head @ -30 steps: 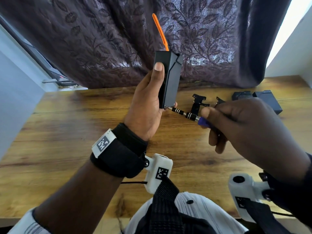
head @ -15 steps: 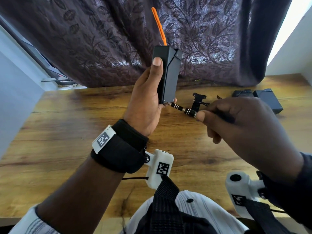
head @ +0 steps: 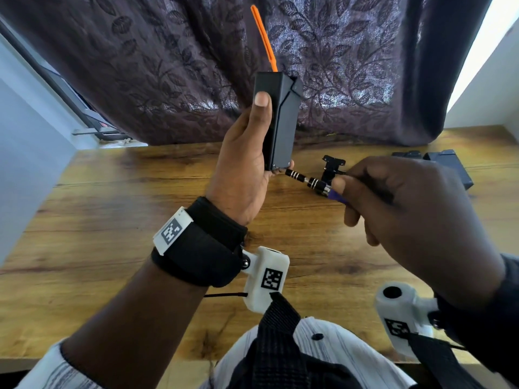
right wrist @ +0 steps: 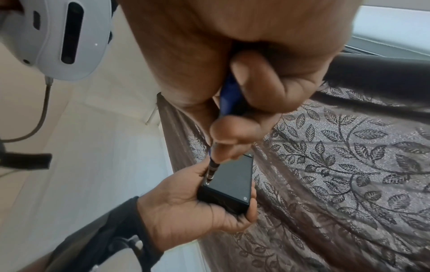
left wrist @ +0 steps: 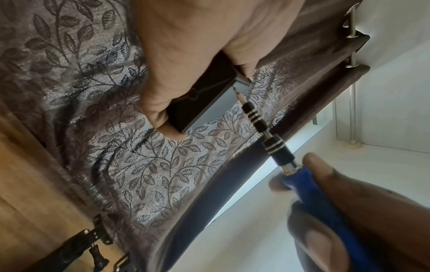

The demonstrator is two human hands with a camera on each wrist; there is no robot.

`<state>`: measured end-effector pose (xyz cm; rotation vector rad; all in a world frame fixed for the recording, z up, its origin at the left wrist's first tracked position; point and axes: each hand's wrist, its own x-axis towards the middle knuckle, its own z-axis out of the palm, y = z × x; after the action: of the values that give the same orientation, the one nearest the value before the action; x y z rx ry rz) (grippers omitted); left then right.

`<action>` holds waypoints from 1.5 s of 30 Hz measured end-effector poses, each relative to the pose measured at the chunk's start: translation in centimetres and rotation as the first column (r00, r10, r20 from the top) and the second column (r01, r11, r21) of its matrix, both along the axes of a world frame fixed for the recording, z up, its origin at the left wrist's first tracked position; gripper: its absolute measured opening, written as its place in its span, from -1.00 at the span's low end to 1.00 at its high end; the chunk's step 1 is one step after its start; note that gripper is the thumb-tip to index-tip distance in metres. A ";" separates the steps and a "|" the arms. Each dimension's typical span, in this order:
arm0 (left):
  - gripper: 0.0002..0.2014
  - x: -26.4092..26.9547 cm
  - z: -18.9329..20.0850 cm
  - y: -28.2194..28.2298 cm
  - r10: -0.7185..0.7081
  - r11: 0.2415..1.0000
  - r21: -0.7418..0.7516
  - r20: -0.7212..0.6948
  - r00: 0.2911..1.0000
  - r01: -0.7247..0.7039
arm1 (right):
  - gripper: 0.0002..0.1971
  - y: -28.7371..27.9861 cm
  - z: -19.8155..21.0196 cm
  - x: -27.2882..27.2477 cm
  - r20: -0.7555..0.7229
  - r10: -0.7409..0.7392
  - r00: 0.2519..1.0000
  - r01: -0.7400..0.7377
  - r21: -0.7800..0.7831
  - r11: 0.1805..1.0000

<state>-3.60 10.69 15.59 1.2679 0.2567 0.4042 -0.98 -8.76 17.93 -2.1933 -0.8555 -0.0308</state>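
My left hand point(head: 247, 167) grips a tall black box point(head: 282, 122) upright above the wooden table point(head: 112, 220), thumb along its near face. An orange strip point(head: 264, 42) sticks up from its top. My right hand point(head: 407, 214) holds a screwdriver point(head: 309, 181) with a blue handle and a black banded shaft. Its tip meets the box's bottom end near a corner, seen on the box point(right wrist: 229, 184) in the right wrist view and at the screwdriver point(left wrist: 263, 128) tip in the left wrist view. The box point(left wrist: 204, 103) sits in my curled fingers.
A small black bracket point(head: 332, 167) lies on the table behind the screwdriver. Two dark blocks point(head: 449, 164) rest at the far right. A dark leaf-patterned curtain point(head: 168, 66) hangs along the table's back edge. More black bracket parts point(left wrist: 93, 248) lie on the wood.
The left hand has lifted the box slightly. The right hand has kept the screwdriver tip at the box's bottom end, with its fingers shifting on the handle.
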 end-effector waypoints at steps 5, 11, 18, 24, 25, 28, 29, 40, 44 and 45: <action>-0.58 0.0 0.0 0.1 0.007 1.000 -0.011 -0.007 1.000 -0.007 | -0.66 -0.1 -0.4 0.0 0.019 0.011 1.000 -0.009 -0.092 0.996; -0.57 -0.1 -0.1 0.0 -0.020 1.000 0.020 -0.004 1.000 0.020 | -0.82 -0.1 0.1 0.0 -0.126 0.053 0.991 -0.053 -0.002 0.999; -0.59 0.1 -0.2 0.2 -0.018 1.000 0.007 -0.008 1.000 0.018 | -0.71 -0.3 -0.4 0.1 -0.072 0.020 0.997 -0.026 -0.072 0.997; -0.55 0.2 -0.2 -0.3 -0.026 1.000 0.002 -0.002 1.000 0.026 | -0.81 -0.6 0.0 0.2 0.029 -0.043 0.999 0.045 -0.058 0.997; -0.54 0.2 -0.2 -0.4 -0.027 1.000 -0.001 -0.003 1.000 0.027 | -0.76 -0.6 0.0 0.3 0.016 -0.030 0.999 0.031 -0.054 0.998; -0.52 0.2 -0.1 -0.4 -0.039 0.999 -0.004 0.000 0.999 0.039 | -0.55 -0.5 -0.1 0.4 -0.020 0.011 1.000 -0.012 -0.068 0.998; -0.52 0.3 -0.1 -0.4 -0.042 0.999 0.002 -0.001 0.999 0.042 | -0.54 -0.5 -0.1 0.4 -0.031 0.013 0.999 -0.016 -0.074 0.997; -0.60 0.6 0.0 -0.5 -0.032 0.999 -0.013 -0.004 0.999 0.032 | -0.73 -0.6 0.0 0.4 0.015 -0.029 0.999 0.030 -0.084 0.996; -0.59 0.6 0.0 -0.4 -0.039 0.999 -0.014 -0.009 0.999 0.039 | -0.58 -0.4 -0.2 0.6 0.025 0.005 1.000 -0.002 -0.087 0.996; -0.57 0.5 0.1 -0.3 -0.036 0.999 -0.012 -0.012 0.999 0.036 | -0.62 -0.4 -0.3 0.7 0.023 0.003 1.000 -0.002 -0.079 0.997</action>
<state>-3.05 10.39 15.66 1.2615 0.2457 0.3640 -0.25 -9.15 17.68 -2.2696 -0.8863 -0.0220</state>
